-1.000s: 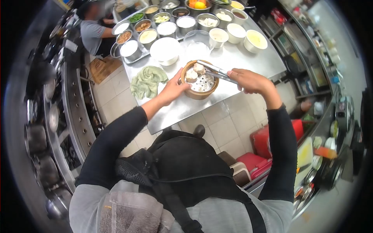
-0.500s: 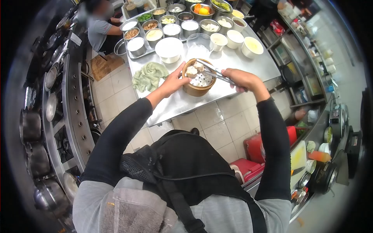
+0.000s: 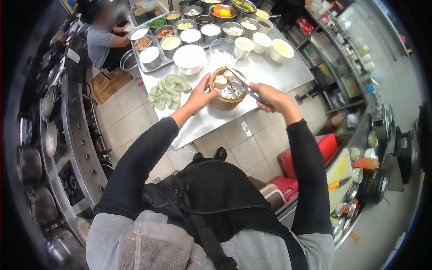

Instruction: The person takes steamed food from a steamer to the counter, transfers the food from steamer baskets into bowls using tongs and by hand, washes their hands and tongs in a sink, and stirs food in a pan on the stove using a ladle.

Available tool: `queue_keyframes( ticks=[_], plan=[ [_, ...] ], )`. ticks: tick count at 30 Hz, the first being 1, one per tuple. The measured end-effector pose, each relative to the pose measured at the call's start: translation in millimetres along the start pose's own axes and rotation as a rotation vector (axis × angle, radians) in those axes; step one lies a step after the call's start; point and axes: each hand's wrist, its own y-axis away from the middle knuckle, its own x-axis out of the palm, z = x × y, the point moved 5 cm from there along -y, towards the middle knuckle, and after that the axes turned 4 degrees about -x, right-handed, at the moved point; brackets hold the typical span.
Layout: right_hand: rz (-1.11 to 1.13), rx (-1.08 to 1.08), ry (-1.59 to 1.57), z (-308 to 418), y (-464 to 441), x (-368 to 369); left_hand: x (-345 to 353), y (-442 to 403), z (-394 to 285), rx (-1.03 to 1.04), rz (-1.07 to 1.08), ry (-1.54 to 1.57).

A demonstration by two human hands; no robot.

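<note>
A round bamboo steamer [image 3: 226,105] stands near the front edge of the steel table [image 3: 198,130]. My left hand [image 3: 200,96] grips its left rim, thumb on the rim. Pale dumplings [image 3: 220,80] sit at the back left of the steamer, on a perforated white liner [image 3: 230,92]. My right hand [image 3: 271,98] holds metal tongs [image 3: 252,92] from the right. The tongs' arms reach over the steamer, apart, near the dumplings; whether the tips touch one cannot be made out. A crumpled green cloth [image 3: 168,91] lies left of my left hand.
Behind the steamer stand a large white bowl [image 3: 189,58], a clear container [image 3: 222,53] and several tubs and metal pots of food. A co-worker [image 3: 101,42] is at the back left. Stoves [image 3: 81,148] line the left; a cutting board [image 3: 338,173] with a knife lies right.
The tongs have swung to a steeper angle over the steamer, with my right hand lower and closer in. My left hand stays on the rim. The camera view has shifted slightly.
</note>
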Motion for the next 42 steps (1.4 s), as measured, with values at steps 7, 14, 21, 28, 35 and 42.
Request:
queue_keyframes(
  ticks=[7, 14, 21, 28, 35, 42],
  plan=[
    [-0.060, 0.017, -0.111, -6.6, 8.7, 1.7, -2.5, 5.8, -6.6, 0.055, -0.152, -0.143],
    [-0.076, -0.057, -0.109, 8.9, -3.6, 20.6, -5.7, -8.8, -2.0, 0.076, -0.096, -0.341],
    [-0.143, -0.169, -0.240, 5.3, -18.2, 27.2, -8.1, -8.4, -4.2, 0.114, -0.116, -0.387],
    [-0.156, -0.064, -0.183, -18.7, 25.0, 12.5, -11.0, -7.4, 1.0, 0.105, -0.116, -0.345],
    [-0.201, -0.060, -0.093, -10.8, 13.3, 10.3, -9.2, -7.6, -1.4, 0.119, -0.071, -0.346],
    [-0.403, -0.233, -0.010, -20.1, -19.4, 18.5, -9.9, -5.9, -1.0, 0.117, -0.111, -0.358]
  ],
)
